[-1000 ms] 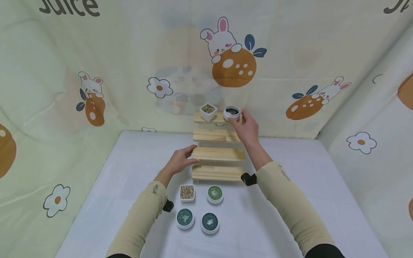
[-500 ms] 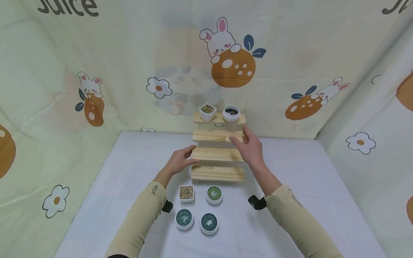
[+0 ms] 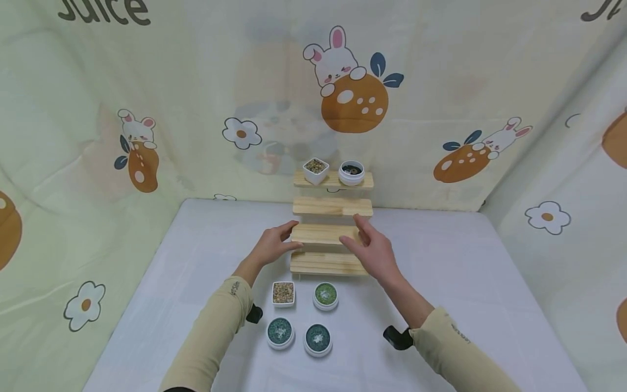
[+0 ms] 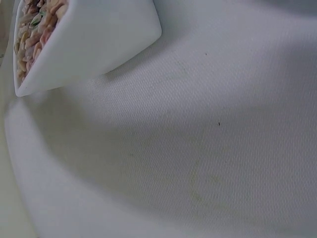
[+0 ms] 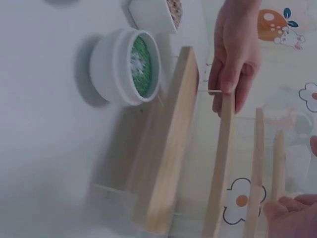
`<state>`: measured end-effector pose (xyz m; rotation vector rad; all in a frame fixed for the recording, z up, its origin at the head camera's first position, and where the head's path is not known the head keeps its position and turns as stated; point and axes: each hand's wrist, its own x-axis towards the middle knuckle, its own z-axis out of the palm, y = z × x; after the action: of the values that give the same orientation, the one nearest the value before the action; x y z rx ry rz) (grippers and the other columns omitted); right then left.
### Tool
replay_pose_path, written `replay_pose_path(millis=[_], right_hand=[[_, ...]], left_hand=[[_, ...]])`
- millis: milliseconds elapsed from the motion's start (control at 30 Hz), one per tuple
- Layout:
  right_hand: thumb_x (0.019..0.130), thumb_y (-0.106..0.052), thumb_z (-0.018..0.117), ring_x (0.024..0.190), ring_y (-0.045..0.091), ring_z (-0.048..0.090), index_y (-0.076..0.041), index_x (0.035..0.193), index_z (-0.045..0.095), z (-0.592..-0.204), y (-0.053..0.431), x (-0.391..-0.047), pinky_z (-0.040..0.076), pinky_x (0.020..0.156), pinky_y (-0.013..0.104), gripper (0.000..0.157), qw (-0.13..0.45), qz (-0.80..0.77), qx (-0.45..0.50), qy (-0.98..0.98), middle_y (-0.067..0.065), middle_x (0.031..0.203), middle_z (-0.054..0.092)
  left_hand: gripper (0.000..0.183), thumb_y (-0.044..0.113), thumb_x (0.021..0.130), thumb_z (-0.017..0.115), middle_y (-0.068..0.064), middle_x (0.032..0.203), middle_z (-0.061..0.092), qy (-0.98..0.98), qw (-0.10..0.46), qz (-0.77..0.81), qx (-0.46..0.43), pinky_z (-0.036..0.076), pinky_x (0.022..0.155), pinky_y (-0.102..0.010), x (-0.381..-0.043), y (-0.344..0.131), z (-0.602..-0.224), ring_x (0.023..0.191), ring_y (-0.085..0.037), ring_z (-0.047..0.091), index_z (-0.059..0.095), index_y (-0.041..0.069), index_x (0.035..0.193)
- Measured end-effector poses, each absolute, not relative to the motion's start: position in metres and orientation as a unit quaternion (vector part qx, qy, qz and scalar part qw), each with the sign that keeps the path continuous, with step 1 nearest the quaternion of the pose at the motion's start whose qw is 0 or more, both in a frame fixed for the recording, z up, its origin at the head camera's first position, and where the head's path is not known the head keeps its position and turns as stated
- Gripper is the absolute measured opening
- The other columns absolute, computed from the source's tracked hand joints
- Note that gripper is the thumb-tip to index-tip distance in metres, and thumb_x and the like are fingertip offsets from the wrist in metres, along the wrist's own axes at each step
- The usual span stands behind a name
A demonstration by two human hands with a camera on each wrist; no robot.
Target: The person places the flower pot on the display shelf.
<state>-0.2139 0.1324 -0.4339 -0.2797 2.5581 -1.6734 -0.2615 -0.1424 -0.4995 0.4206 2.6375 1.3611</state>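
A tiered wooden display stand stands against the back curtain. My left hand holds the left end of its second board from the bottom; the right wrist view shows the thumb on the board's front edge and fingers behind. My right hand hovers over the stand's right side, fingers spread and nothing in them. On the top board sit a square white pot of mixed granules and a round white pot with dark contents.
In front of the stand are a square white pot of pebbles, a round pot with green contents and two round pots with teal contents, one left, one right. Printed curtains enclose the white-covered table.
My right hand has let go of the round pot with dark contents on the top board and drawn back down toward the lower boards. The left hand has stayed put.
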Motion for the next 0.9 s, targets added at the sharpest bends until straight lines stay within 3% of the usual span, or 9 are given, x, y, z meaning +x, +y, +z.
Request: replay_pose_path(millis=[700, 900], right_hand=[[0.090, -0.028, 0.073, 0.128, 0.029, 0.052, -0.001, 0.143, 0.048, -0.504, 0.132, -0.154, 0.047, 0.103, 0.033, 0.064, 0.090, -0.495, -0.182, 0.845, 0.016, 0.143, 0.051], [0.087, -0.023, 0.076, 0.129, 0.031, 0.051, 0.002, 0.140, 0.051, -0.523, 0.129, -0.148, 0.047, 0.103, 0.032, 0.064, 0.095, -0.485, -0.177, 0.851, 0.018, 0.140, 0.053]], left_hand=[[0.075, 0.030, 0.087, 0.076, -0.015, 0.150, 0.043, 0.880, 0.064, 0.450, 0.138, 0.045, 0.107, -0.032, -0.260, -0.142, -0.500, 0.131, -0.031, 0.049, 0.041, 0.003, 0.148], [0.075, 0.031, 0.087, 0.076, -0.014, 0.151, 0.042, 0.880, 0.066, 0.450, 0.135, 0.045, 0.107, -0.032, -0.260, -0.142, -0.501, 0.131, -0.030, 0.049, 0.041, 0.005, 0.149]])
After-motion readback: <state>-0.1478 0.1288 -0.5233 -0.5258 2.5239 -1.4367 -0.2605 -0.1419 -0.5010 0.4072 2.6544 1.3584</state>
